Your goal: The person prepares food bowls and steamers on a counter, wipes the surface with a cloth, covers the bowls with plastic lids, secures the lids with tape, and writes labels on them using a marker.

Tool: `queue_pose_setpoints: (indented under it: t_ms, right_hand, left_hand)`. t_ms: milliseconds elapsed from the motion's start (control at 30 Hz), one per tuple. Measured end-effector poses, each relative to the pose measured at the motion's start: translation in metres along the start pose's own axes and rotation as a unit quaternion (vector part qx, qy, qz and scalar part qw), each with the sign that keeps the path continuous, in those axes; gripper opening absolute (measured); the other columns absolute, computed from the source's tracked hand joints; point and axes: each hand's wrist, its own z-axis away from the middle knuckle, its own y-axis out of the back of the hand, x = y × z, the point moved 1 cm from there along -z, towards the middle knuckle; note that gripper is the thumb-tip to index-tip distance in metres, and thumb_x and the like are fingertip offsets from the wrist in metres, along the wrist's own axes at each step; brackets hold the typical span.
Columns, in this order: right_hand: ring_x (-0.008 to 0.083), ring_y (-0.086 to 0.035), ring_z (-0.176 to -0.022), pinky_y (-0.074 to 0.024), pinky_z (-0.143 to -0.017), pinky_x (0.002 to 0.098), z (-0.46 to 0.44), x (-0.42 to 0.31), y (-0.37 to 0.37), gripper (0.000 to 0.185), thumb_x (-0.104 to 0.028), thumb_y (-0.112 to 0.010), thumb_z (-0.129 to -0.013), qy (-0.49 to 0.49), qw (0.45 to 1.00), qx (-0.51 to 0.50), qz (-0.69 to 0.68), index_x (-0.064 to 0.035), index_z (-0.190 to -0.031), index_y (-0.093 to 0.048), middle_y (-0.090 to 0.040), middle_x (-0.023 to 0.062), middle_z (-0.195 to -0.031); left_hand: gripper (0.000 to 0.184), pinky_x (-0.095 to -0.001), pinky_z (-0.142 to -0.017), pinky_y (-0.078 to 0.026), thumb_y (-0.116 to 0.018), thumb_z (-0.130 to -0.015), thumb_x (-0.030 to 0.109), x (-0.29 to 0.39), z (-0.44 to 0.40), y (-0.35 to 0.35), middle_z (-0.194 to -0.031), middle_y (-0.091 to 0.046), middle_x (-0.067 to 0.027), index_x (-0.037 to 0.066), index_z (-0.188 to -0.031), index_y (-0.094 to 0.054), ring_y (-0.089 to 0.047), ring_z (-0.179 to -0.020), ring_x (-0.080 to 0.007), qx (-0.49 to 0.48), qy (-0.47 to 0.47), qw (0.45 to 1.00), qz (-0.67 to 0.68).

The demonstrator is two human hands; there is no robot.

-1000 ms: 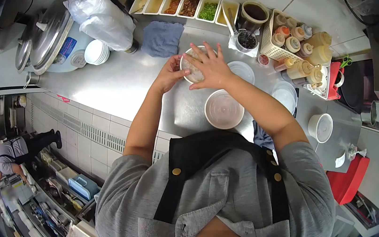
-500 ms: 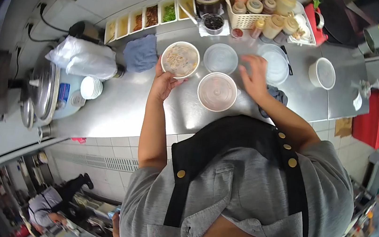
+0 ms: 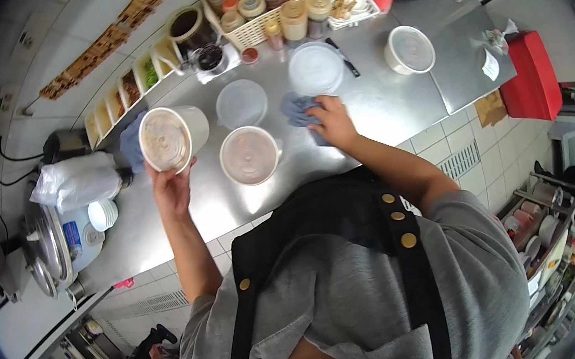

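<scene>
My left hand [image 3: 172, 193] holds a white tub [image 3: 167, 139] with a clear lid from below, tilted so that its lid faces me. Pale contents show through the lid. My right hand [image 3: 334, 122] has its fingers closed on a blue-grey cloth [image 3: 301, 111] on the steel counter [image 3: 374, 115]. Between the hands stands a second lidded tub [image 3: 250, 155]. Just behind it lies a loose clear lid [image 3: 241, 104], and more clear lids [image 3: 316, 68] lie beyond the cloth.
Condiment trays [image 3: 128, 94], a pot of dark liquid [image 3: 190, 28] and a basket of bottles [image 3: 254, 30] line the back. Another lidded tub [image 3: 411, 50] and a red box [image 3: 534, 75] are at right. Plastic bags [image 3: 79, 179] and stacked bowls [image 3: 103, 214] are at left.
My left hand has tilted the tub, now with a lid showing over its contents. My right hand has moved onto the cloth and gripped it. The view has turned.
</scene>
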Motion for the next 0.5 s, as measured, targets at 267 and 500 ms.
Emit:
queue_pose_setpoints:
  t_ms: [267, 500]
  right_hand:
    - [0.0337, -0.044, -0.126, -0.0335, -0.106, 0.0583, -0.035, 0.052, 0.105, 0.040, -0.033, -0.072, -0.081, 0.004, 0.998, -0.057, 0.035, -0.0171, -0.117, -0.066, -0.051, 0.0077, -0.133]
    - [0.0542, -0.024, -0.138, -0.0235, -0.100, 0.0800, -0.058, 0.158, 0.236, 0.076, -0.048, -0.079, -0.066, -0.045, 0.952, -0.057, 0.299, -0.0324, -0.136, -0.054, -0.032, 0.0088, -0.153]
  left_hand:
    - [0.083, -0.0596, -0.086, -0.059, -0.052, -0.072, -0.006, -0.058, 0.038, -0.156, -0.144, -0.039, -0.0197, 0.018, -0.148, -0.028, -0.053, -0.122, -0.0458, -0.042, 0.150, 0.987, 0.044]
    - [0.089, -0.0551, -0.083, -0.061, -0.048, -0.071, -0.009, -0.215, 0.026, -0.276, -0.145, -0.042, -0.0175, 0.023, -0.151, -0.024, -0.054, -0.123, -0.0440, -0.051, 0.266, 0.962, 0.026]
